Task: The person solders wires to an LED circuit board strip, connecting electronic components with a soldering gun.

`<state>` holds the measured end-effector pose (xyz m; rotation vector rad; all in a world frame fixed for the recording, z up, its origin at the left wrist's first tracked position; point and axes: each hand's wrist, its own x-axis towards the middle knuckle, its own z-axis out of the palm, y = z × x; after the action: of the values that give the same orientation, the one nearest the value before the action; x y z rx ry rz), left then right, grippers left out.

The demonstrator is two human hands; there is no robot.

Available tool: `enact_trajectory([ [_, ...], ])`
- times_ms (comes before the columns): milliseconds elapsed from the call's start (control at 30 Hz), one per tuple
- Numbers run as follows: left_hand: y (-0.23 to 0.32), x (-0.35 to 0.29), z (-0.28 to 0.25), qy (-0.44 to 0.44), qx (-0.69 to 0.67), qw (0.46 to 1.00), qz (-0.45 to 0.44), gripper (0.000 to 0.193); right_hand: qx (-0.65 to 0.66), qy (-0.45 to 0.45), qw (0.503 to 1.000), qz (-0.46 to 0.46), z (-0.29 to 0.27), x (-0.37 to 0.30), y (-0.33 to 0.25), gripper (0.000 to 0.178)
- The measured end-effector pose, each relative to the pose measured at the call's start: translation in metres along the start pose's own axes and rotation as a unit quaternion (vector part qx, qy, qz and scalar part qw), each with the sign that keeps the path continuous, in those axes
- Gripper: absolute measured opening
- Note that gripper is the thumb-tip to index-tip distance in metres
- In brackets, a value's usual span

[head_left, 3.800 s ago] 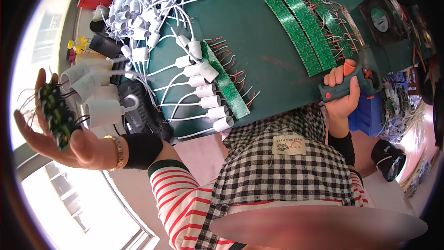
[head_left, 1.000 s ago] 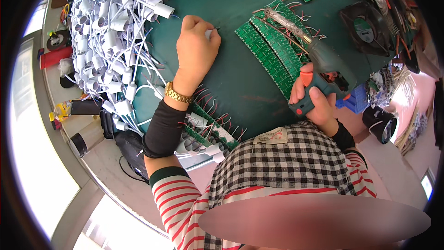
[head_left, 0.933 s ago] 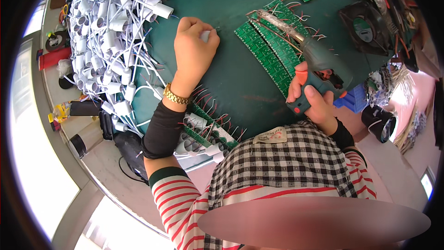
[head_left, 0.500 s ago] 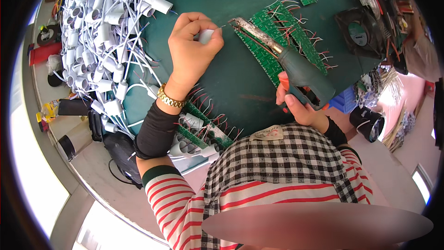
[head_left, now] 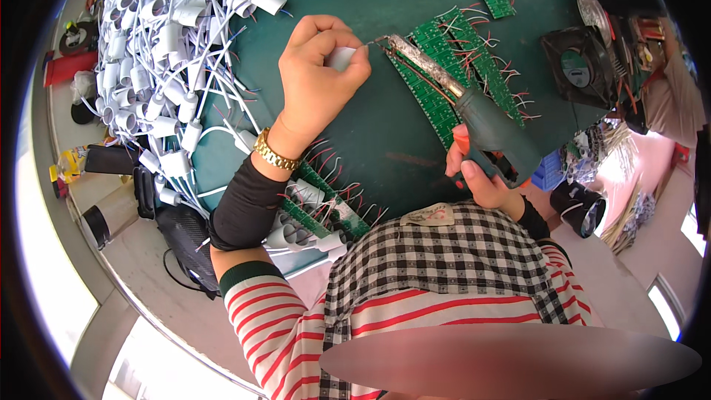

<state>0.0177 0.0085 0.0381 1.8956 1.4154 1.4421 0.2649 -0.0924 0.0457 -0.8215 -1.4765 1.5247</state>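
Note:
My left hand (head_left: pixel 318 74) is closed round a white plastic lamp holder (head_left: pixel 340 58), mostly hidden by the fingers. A thin wire end shows at the thumb and fingertip. In my right hand (head_left: pixel 489 187) is a dark soldering gun (head_left: pixel 495 122) with an orange trigger, its fingers wrapped round the handle. The gun's metal barrel (head_left: pixel 426 63) points up and left, its tip close to that wire end; I cannot tell whether they touch. Beneath and beside the barrel lie green circuit boards (head_left: pixel 422 92) with red and white wires.
A large heap of white lamp holders (head_left: pixel 174 37) with cables covers the left of the green table (head_left: pixel 355 148). More wired boards (head_left: pixel 315 178) and white holders lie by my left forearm. At the right stand a black fan (head_left: pixel 578 63) and a metal reel (head_left: pixel 590 11).
The whole view has shifted a little, moving the table things slightly right and down. Both hands keep the same grips, with the gun tip still close to my left fingertips.

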Motion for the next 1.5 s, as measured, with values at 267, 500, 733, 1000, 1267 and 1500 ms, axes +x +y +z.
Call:
enact_trajectory([
  [267, 0.001, -0.001, -0.001, -0.013, -0.011, 1.0, 0.006, 0.008, -0.009, 0.007, 1.0, -0.009, 0.001, -0.004, 0.002, 0.043],
  [500, -0.009, -0.002, 0.003, -0.123, -0.14, 0.957, -0.223, 0.012, -0.039, 0.05, 0.998, 0.007, -0.008, -0.008, 0.006, 0.04],
  [733, -0.015, 0.0, 0.02, -0.117, 0.029, 0.988, -0.097, 0.01, -0.044, 0.07, 0.997, -0.001, -0.01, -0.001, 0.007, 0.038],
  [1000, -0.02, 0.003, 0.024, -0.098, 0.078, 0.991, -0.045, 0.009, -0.017, 0.072, 0.997, 0.02, -0.009, 0.001, 0.009, 0.037],
  [1267, -0.013, -0.002, 0.022, -0.095, 0.044, 0.991, -0.081, 0.009, -0.007, 0.075, 0.997, 0.028, -0.008, -0.004, 0.0, 0.033],
  [1500, -0.011, -0.004, 0.024, -0.1, 0.046, 0.992, -0.054, 0.01, -0.043, 0.09, 0.994, 0.043, -0.007, -0.005, -0.001, 0.02],
])
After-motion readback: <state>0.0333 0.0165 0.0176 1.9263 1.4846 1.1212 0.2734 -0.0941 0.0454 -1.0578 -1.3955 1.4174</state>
